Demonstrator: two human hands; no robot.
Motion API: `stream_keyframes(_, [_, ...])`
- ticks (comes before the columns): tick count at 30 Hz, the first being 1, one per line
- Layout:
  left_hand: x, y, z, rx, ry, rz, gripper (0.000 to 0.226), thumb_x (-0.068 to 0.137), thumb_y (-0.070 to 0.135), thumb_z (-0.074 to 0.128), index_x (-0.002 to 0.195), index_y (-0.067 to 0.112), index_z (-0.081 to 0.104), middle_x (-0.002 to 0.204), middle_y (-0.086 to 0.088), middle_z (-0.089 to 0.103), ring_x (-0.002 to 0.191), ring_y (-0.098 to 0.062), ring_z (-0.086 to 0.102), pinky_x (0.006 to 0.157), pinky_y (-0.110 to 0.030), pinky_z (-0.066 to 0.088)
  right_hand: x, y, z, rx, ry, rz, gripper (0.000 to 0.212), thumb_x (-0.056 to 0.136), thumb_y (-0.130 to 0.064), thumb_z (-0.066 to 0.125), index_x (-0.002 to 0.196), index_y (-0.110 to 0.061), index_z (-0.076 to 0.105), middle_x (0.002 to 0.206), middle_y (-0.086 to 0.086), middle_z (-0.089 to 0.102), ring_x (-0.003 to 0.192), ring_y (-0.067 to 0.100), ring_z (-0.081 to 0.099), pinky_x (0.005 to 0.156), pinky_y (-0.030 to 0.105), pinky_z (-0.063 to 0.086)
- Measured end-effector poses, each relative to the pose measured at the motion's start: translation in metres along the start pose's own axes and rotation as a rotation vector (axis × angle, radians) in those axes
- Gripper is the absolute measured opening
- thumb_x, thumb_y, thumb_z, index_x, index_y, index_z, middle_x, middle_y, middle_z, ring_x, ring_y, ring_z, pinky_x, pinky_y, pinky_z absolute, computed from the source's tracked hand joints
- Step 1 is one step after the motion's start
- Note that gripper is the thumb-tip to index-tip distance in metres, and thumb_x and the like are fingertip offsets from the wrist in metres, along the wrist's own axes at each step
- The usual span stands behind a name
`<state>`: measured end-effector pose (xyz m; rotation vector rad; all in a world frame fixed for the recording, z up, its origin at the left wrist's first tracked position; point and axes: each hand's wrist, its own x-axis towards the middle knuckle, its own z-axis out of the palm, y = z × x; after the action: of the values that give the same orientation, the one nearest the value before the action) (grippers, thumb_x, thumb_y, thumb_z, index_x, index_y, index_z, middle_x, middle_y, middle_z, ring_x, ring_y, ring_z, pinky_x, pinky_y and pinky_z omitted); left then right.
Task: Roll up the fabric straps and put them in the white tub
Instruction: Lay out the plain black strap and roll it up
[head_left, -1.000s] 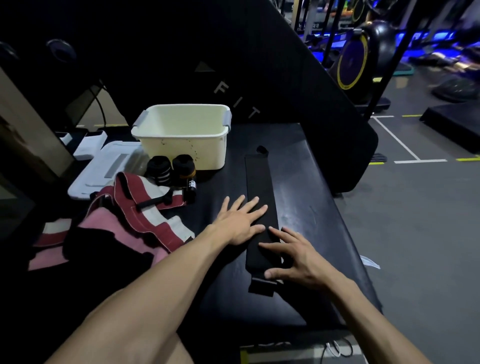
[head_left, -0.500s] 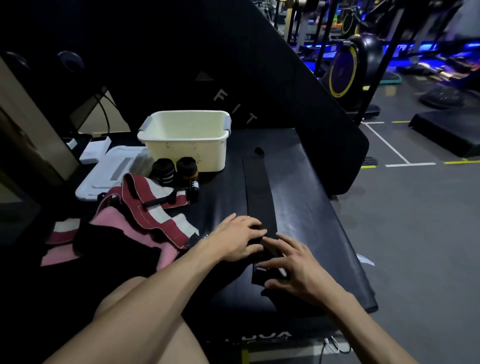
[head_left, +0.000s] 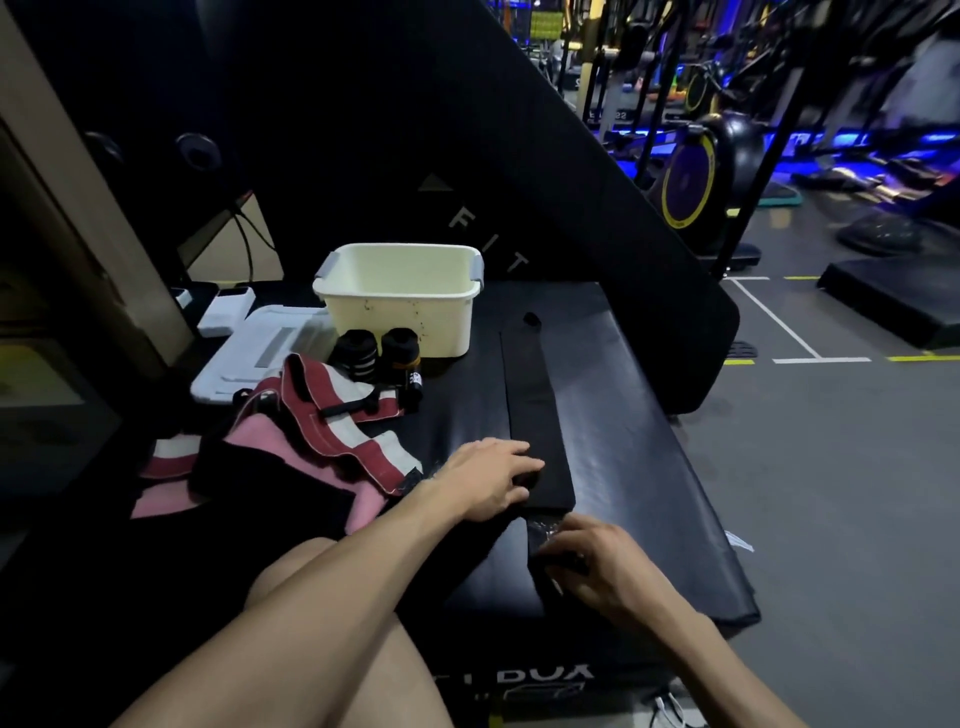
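Observation:
A long black strap (head_left: 532, 395) lies flat along the black padded bench (head_left: 628, 426), running from near me toward the white tub (head_left: 400, 325). My left hand (head_left: 488, 480) presses down on the strap's near part, fingers bent at the tips. My right hand (head_left: 589, 564) is closer to me and grips the strap's dark near end at the bench's front. Two rolled black straps (head_left: 376, 353) stand in front of the tub. A loose pile of red-and-white straps (head_left: 340, 421) lies left of my left hand.
Pink and black cloth (head_left: 260, 457) lies by the strap pile. A white lid (head_left: 260, 353) and a small white box (head_left: 226, 312) sit left of the tub. A slanted black panel rises behind the bench. Grey floor and gym machines lie to the right.
My right hand has drawn back toward me along the strap's near end and now grips it. My left hand's fingers went from flat to bent. The camera tilted up.

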<state>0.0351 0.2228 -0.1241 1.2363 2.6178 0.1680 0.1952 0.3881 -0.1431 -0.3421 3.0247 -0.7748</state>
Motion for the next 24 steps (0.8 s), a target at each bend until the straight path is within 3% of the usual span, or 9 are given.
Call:
stream_keyframes(3, [-0.02, -0.025, -0.028, -0.141, 0.107, 0.019, 0.039, 0.1, 0.037, 0.06, 0.139, 0.037, 0.06, 0.148, 0.012, 0.053, 0.135, -0.015, 0.049, 0.111, -0.04, 0.041, 0.009, -0.005, -0.009, -0.177, 0.046, 0.026, 0.022, 0.088, -0.045, 0.064, 0.098, -0.031, 0.077, 0.088, -0.007, 0.069, 0.08, 0.017, 0.066, 0.065, 0.03, 0.049])
stream_keyframes(6, [-0.061, -0.063, -0.06, -0.293, 0.284, 0.008, 0.031, 0.096, 0.024, 0.069, 0.127, 0.026, 0.07, 0.127, 0.008, 0.067, 0.118, -0.009, 0.059, 0.106, -0.029, 0.045, 0.026, -0.013, -0.018, -0.441, 0.21, -0.019, 0.03, 0.085, -0.05, 0.058, 0.075, -0.026, 0.074, 0.061, -0.001, 0.069, 0.057, 0.022, 0.066, 0.051, 0.027, 0.045])
stream_keyframes(9, [-0.119, -0.105, -0.084, -0.371, 0.402, -0.14, 0.023, 0.092, 0.018, 0.074, 0.115, 0.024, 0.076, 0.109, 0.013, 0.071, 0.099, -0.001, 0.063, 0.094, -0.019, 0.047, 0.052, -0.03, -0.03, -0.541, 0.293, -0.007, 0.036, 0.081, -0.045, 0.057, 0.055, -0.019, 0.061, 0.046, 0.005, 0.06, 0.046, 0.029, 0.062, 0.047, 0.028, 0.045])
stream_keyframes(12, [-0.175, -0.15, -0.089, -0.249, 0.418, -0.276, 0.031, 0.085, 0.025, 0.082, 0.115, 0.027, 0.074, 0.113, 0.012, 0.069, 0.106, -0.005, 0.062, 0.097, -0.026, 0.046, 0.089, -0.051, -0.037, -0.5, 0.236, 0.096, 0.027, 0.087, -0.041, 0.067, 0.071, -0.019, 0.067, 0.067, 0.005, 0.071, 0.07, 0.033, 0.069, 0.06, 0.034, 0.048])
stream_keyframes(14, [-0.205, -0.173, -0.082, -0.196, 0.289, -0.322, 0.048, 0.08, 0.031, 0.086, 0.125, 0.026, 0.07, 0.126, 0.01, 0.063, 0.12, -0.009, 0.055, 0.1, -0.021, 0.036, 0.112, -0.071, -0.03, -0.353, 0.171, 0.109, 0.023, 0.091, -0.044, 0.059, 0.089, -0.024, 0.071, 0.084, 0.002, 0.075, 0.086, 0.032, 0.069, 0.068, 0.037, 0.052])
stream_keyframes(17, [-0.231, -0.193, -0.059, -0.17, 0.089, -0.388, 0.079, 0.074, 0.043, 0.088, 0.145, 0.033, 0.053, 0.144, 0.011, 0.048, 0.135, -0.01, 0.043, 0.113, -0.024, 0.029, 0.142, -0.116, -0.017, -0.076, 0.097, 0.019, 0.02, 0.085, -0.042, 0.063, 0.096, -0.028, 0.072, 0.087, -0.003, 0.076, 0.086, 0.024, 0.071, 0.071, 0.037, 0.056])
stream_keyframes(20, [-0.235, -0.196, -0.036, -0.143, 0.128, -0.448, 0.083, 0.077, 0.045, 0.084, 0.149, 0.045, 0.043, 0.151, 0.015, 0.044, 0.136, -0.016, 0.043, 0.114, -0.036, 0.036, 0.168, -0.157, 0.002, 0.115, -0.066, -0.086, 0.02, 0.089, -0.032, 0.07, 0.106, -0.022, 0.075, 0.093, -0.006, 0.076, 0.084, 0.012, 0.069, 0.077, 0.032, 0.055])
stream_keyframes(24, [-0.222, -0.183, -0.021, -0.167, 0.147, -0.429, 0.09, 0.08, 0.045, 0.082, 0.155, 0.043, 0.033, 0.154, 0.012, 0.04, 0.138, -0.019, 0.04, 0.115, -0.04, 0.037, 0.194, -0.171, 0.035, 0.196, -0.235, -0.032, 0.031, 0.09, -0.03, 0.072, 0.116, -0.013, 0.072, 0.107, 0.006, 0.074, 0.098, 0.022, 0.069, 0.083, 0.029, 0.052])
